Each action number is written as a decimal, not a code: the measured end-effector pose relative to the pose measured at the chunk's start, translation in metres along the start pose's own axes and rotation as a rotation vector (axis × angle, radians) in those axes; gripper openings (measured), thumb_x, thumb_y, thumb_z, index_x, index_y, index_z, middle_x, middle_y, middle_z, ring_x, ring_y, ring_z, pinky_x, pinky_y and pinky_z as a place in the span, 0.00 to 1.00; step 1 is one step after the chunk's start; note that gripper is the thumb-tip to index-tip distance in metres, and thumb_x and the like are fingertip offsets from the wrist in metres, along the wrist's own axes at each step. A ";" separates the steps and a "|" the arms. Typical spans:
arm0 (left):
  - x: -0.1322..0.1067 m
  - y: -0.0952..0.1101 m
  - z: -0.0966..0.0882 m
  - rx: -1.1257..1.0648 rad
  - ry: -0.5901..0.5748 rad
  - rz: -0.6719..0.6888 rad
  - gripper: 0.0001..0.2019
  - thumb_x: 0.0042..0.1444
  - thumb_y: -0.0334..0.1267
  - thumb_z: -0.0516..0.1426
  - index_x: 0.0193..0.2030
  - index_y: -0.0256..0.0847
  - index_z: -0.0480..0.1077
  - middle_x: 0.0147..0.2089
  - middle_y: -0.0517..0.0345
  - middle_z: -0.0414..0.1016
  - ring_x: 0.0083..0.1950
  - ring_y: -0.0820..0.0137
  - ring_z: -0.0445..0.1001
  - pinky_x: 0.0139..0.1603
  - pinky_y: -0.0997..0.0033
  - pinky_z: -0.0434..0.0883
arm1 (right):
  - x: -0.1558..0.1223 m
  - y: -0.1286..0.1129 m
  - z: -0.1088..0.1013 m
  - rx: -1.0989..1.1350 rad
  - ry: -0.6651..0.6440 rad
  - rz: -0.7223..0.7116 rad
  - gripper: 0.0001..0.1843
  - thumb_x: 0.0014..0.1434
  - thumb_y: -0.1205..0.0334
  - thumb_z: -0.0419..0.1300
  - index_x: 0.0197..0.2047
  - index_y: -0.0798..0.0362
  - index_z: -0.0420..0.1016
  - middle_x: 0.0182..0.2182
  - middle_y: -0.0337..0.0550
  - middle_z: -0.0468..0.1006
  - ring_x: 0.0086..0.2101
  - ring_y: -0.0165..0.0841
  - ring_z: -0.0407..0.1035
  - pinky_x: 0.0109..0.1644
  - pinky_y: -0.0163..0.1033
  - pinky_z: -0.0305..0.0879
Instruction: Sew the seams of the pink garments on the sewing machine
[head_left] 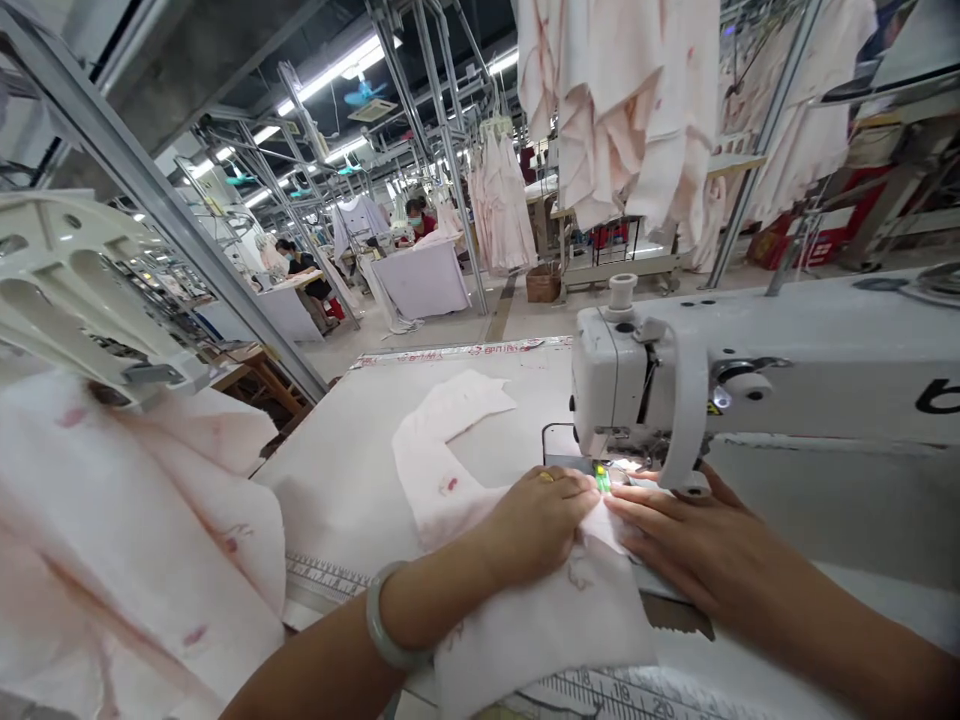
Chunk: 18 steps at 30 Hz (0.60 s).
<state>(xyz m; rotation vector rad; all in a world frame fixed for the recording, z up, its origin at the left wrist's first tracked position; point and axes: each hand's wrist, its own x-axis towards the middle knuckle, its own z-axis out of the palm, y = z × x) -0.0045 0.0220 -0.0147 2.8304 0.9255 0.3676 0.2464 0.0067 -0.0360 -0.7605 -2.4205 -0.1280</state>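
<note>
A pale pink printed fabric piece [547, 625] lies across the sewing table, its far part [442, 450] curving away to the upper left. My left hand [536, 520], with a ring and a bangle [386, 615], has its fingers bent together on the fabric, left of the presser foot. Stretched out flat, the fingers of my right hand [682, 530] rest on the fabric just right of the foot. The white sewing machine [619, 375] stands over both sets of fingertips. A bright green-and-yellow spot [602, 478] shows near the needle, which I cannot make out clearly.
Pink fabric pieces [150, 560] hang from a white clamp [82, 270] at the left. A measuring tape [622, 695] runs along the table's near edge. Metal posts [172, 210] and hanging pink garments [622, 110] stand beyond the table [337, 450]. Other people work far back.
</note>
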 end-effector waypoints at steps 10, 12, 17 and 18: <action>0.005 0.006 -0.004 0.019 -0.043 -0.070 0.15 0.65 0.26 0.54 0.55 0.36 0.74 0.60 0.44 0.80 0.65 0.57 0.76 0.68 0.55 0.71 | 0.004 -0.010 -0.013 -0.011 -0.012 -0.104 0.13 0.76 0.61 0.52 0.56 0.46 0.75 0.52 0.41 0.85 0.50 0.41 0.78 0.73 0.55 0.50; 0.005 0.007 -0.007 0.029 -0.057 -0.078 0.13 0.65 0.25 0.53 0.52 0.36 0.75 0.58 0.45 0.81 0.64 0.58 0.76 0.67 0.56 0.71 | 0.005 -0.012 -0.014 -0.019 0.003 -0.116 0.13 0.76 0.62 0.52 0.55 0.46 0.75 0.51 0.41 0.85 0.49 0.41 0.78 0.73 0.55 0.50; -0.002 0.011 -0.017 0.049 0.030 -0.010 0.13 0.68 0.28 0.52 0.53 0.37 0.76 0.55 0.46 0.82 0.65 0.57 0.74 0.71 0.54 0.66 | 0.005 -0.013 -0.018 -0.002 0.003 -0.112 0.11 0.76 0.64 0.52 0.56 0.47 0.73 0.51 0.38 0.85 0.47 0.36 0.78 0.79 0.46 0.29; -0.005 0.012 -0.020 0.048 0.057 0.022 0.13 0.69 0.30 0.52 0.54 0.37 0.76 0.55 0.46 0.82 0.65 0.57 0.74 0.72 0.55 0.65 | 0.005 -0.013 -0.020 0.004 -0.009 -0.111 0.10 0.76 0.64 0.53 0.56 0.47 0.73 0.51 0.37 0.84 0.48 0.34 0.78 0.78 0.42 0.22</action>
